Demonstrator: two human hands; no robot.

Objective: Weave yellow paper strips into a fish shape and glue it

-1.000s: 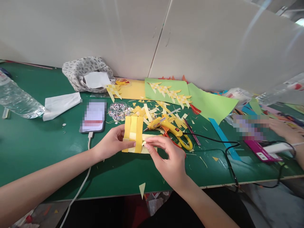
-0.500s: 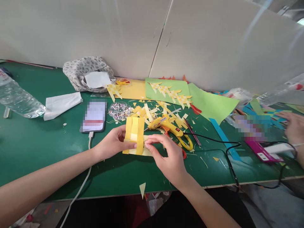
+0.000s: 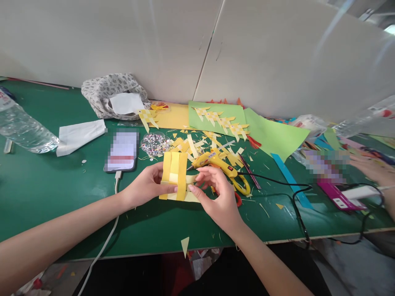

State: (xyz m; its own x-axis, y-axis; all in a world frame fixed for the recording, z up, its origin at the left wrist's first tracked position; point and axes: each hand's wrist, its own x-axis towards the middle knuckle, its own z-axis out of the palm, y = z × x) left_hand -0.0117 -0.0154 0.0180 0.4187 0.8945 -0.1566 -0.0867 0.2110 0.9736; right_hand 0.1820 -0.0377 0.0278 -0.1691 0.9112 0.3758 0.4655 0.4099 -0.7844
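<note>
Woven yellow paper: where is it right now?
In the head view, just left of centre: the woven yellow paper is in the left hand, with the right hand at its right side and the glue gun lying beyond that hand.

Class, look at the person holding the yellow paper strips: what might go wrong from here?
1. The glue gun's nozzle lies close beside the interlaced yellow paper strips; if hot, it might mark them.
2. The pale strip bows up near the right hand, so it could crease or slip out.
3. The white charging cable passes under the left forearm; a snag might tug the phone.
</note>
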